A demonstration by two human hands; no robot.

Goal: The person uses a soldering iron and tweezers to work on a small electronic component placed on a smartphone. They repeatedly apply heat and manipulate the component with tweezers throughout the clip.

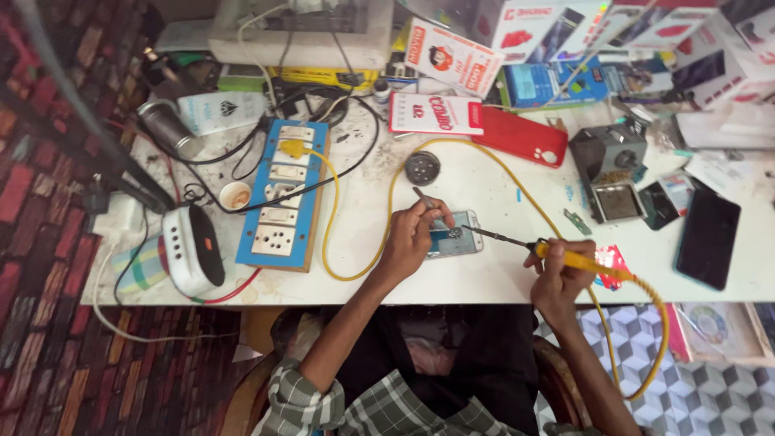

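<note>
- White tabletop (484, 190), scuffed, carrying everything.
- Blue socket board (282, 194) at left, a yellow cable (355, 270) looping beside it.
- Opened phone (454, 234) at the middle.
- Red phone case (521, 137) and round tin (422, 168) behind it.
- Dark phone (708, 238) at right.
- Printed boxes (452, 56) along the far edge.

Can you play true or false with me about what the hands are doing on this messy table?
1. The right hand holds a yellow soldering iron. True.
2. The iron's tip points at an opened phone. True.
3. The left hand is empty. False: it holds thin tweezers.
4. The red phone cover lies under the left hand. False: it lies farther back on the table.
5. A blue socket board lies left of the hands. True.
</note>
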